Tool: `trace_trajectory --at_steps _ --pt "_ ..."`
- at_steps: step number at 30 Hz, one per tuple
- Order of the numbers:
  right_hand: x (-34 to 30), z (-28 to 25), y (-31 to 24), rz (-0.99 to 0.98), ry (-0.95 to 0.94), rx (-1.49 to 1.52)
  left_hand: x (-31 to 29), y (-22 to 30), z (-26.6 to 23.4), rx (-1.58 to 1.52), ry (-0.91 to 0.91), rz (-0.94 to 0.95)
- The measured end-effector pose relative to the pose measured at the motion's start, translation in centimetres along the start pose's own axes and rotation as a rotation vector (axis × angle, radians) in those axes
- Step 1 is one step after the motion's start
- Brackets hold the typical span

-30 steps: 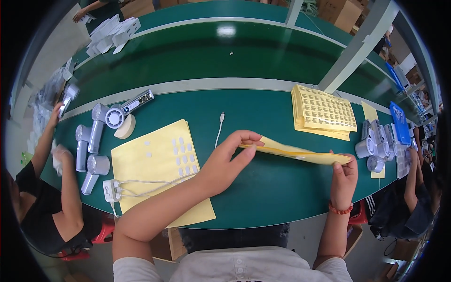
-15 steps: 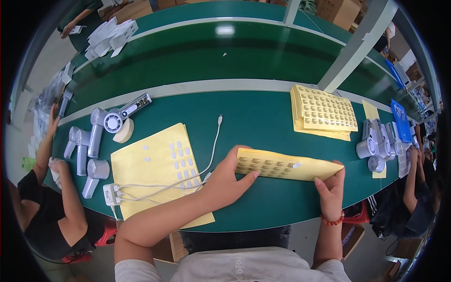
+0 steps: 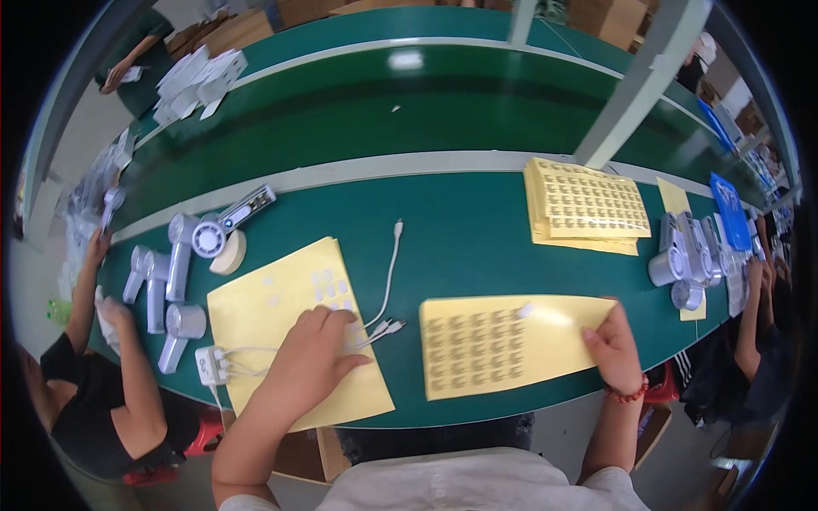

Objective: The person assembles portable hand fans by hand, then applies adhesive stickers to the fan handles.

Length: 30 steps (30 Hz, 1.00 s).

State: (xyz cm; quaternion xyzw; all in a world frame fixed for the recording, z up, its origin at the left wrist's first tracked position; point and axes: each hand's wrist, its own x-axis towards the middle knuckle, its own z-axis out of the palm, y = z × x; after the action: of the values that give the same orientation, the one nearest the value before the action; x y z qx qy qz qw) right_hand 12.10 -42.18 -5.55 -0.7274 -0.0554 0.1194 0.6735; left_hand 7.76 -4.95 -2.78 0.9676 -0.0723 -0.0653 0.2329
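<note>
My right hand [image 3: 615,351] grips the right end of a yellow sticker sheet [image 3: 550,353], thumb on top. Rows of small printed labels fill its left half, and one white oval sticker [image 3: 526,311] sits near its top edge. My left hand [image 3: 308,366] rests over another yellow sheet [image 3: 256,319] at the left, fingers bent and thumb apart, nothing visible in them. White oval stickers [image 3: 328,285] lie just past its fingertips; others are hidden under it. White cables [image 3: 388,281] run beneath the hand from a white charger block [image 3: 212,364].
Pale handheld fans [image 3: 177,264] lie at the left beside a round tape roll [image 3: 230,254]. A stack of label sheets [image 3: 588,200] lies far right, near a metal post [image 3: 639,94]. More fans [image 3: 682,251] and a blue tray [image 3: 729,217] stand farther right. Co-workers sit on both sides.
My left hand has let go of the label sheet and moved left onto the other sheet. The label sheet has tilted flatter, its face now in view, still in my right hand.
</note>
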Motion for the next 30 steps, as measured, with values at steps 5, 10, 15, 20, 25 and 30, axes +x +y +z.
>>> trace_trajectory --at_steps 5,10,15,20,25,30 --pt "1.4 3.0 0.7 -0.007 -0.224 -0.132 0.1 -1.2 0.3 -0.132 0.093 -0.04" --pt "1.1 4.5 -1.5 0.091 -0.216 -0.487 2.1 -2.2 -1.1 0.086 0.365 -0.063" --pt "1.6 0.5 -2.1 -0.42 0.414 -1.176 3.3 -1.5 -1.1 0.119 0.303 -0.058" --pt "3.3 -9.3 -2.3 -0.34 0.903 -1.613 3.1 0.2 -1.3 0.101 0.346 0.041" --pt "4.6 -12.1 0.1 -0.053 0.894 -1.684 3.5 2.0 -0.6 -0.046 0.212 0.213" --pt "2.3 -8.9 -3.0 -0.149 0.855 -1.419 4.1 4.6 -0.5 -0.106 0.137 0.46"
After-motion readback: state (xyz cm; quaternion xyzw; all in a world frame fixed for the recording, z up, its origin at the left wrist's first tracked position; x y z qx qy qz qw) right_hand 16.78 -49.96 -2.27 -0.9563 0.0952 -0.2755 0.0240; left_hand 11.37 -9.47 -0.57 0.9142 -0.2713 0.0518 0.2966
